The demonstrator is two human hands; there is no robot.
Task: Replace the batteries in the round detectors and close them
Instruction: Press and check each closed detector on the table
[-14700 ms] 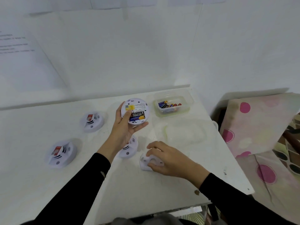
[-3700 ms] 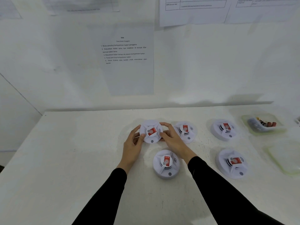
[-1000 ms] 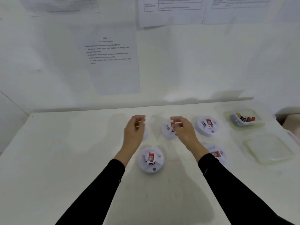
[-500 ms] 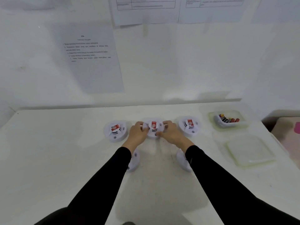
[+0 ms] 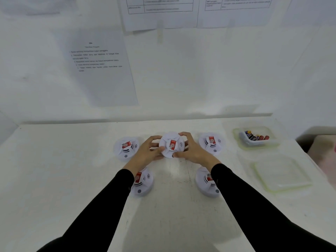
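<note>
The middle detector [image 5: 171, 145] is gripped from both sides above the white table [image 5: 54, 170]. The fingers of the left hand [image 5: 147, 155] are curled round its left rim and those of the right hand [image 5: 192, 153] round its right rim, with both thumbs laid on the near edge, so each hand is clamped on it. The red label on its raised centre is turned upward. Whether it rests on the table or is lifted just off it cannot be told. Just left of the grip a left detector [image 5: 126, 147] is seen label up, and just right of it a right detector [image 5: 211, 142] lies the same way. Nearer the person than the grip, a near-left detector [image 5: 142, 181] is partly covered by the left black sleeve [image 5: 101, 211] and a near-right detector [image 5: 206, 180] by the right one. Well to the right of the grip, batteries [image 5: 255, 137] are held in a clear box [image 5: 259, 146], and its lid [image 5: 281, 174] lies flat in front of it. A printed sheet [image 5: 98, 70] is fixed to the wall beyond the grip.
</note>
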